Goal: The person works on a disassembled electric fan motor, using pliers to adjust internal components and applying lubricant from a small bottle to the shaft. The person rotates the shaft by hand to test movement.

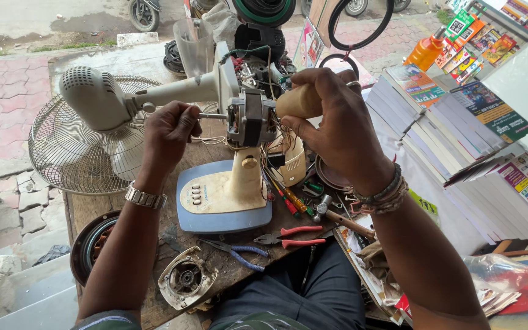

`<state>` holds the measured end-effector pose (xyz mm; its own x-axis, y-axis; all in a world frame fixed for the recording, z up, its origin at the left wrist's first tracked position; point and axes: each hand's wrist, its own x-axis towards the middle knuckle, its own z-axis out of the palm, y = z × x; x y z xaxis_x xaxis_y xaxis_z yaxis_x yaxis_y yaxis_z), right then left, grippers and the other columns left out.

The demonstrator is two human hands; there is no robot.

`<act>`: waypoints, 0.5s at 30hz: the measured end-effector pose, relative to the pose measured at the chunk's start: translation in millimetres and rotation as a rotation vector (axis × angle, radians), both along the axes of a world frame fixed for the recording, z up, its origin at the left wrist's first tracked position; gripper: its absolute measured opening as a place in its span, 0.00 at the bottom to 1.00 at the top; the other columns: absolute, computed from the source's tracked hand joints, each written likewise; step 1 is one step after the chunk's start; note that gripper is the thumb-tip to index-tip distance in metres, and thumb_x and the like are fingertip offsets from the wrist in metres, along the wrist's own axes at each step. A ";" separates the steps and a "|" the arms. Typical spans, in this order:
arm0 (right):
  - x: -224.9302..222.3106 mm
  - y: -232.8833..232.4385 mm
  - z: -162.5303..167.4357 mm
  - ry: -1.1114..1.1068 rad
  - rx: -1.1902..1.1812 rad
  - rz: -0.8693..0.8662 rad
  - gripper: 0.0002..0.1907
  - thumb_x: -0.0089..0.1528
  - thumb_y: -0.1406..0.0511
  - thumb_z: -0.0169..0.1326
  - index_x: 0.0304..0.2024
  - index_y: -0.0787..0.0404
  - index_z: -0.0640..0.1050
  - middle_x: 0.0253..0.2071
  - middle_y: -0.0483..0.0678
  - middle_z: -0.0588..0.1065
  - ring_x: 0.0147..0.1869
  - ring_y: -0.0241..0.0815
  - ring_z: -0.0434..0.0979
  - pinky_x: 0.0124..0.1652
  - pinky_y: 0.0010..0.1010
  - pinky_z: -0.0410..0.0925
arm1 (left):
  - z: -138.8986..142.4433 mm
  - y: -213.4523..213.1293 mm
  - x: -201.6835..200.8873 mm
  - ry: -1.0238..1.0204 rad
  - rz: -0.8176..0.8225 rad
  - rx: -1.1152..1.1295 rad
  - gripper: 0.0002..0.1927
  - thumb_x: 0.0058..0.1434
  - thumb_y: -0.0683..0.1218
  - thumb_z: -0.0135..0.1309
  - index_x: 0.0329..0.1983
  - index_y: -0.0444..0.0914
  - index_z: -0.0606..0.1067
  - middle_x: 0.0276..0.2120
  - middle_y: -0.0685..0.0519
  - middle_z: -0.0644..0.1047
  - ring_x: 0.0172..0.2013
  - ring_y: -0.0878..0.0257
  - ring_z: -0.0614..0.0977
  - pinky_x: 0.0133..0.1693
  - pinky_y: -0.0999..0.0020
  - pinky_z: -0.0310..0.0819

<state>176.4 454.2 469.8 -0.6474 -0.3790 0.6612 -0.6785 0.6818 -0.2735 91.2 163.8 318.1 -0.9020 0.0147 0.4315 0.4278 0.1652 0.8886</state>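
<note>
A fan motor (250, 117) with bare windings and loose wires sits atop a cream stand on a blue fan base (222, 205). My left hand (167, 131) pinches the motor's metal shaft on its left side. Closed around a wooden tool handle (299, 101), my right hand (336, 125) holds it against the motor's right side. A grey fan housing (96, 98) with its neck lies just behind my left hand.
A wire fan guard (62, 153) lies at the left. Red-handled pliers (289, 236), blue-handled pliers (239, 253), screwdrivers (288, 198) and a hammer (337, 215) lie by the base. A metal motor cover (186, 280) rests near the bench edge. Stacked books (459, 122) fill the right.
</note>
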 end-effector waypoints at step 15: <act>-0.4 -12.1 4.2 0.038 0.047 0.033 0.28 0.58 0.67 0.71 0.56 0.59 0.71 0.50 0.52 0.77 0.53 0.51 0.80 0.49 0.39 0.73 | 2.8 -2.5 0.9 -0.019 0.005 0.004 0.12 0.72 0.49 0.52 0.38 0.36 0.77 0.23 0.58 0.78 0.22 0.74 0.73 0.24 0.76 0.67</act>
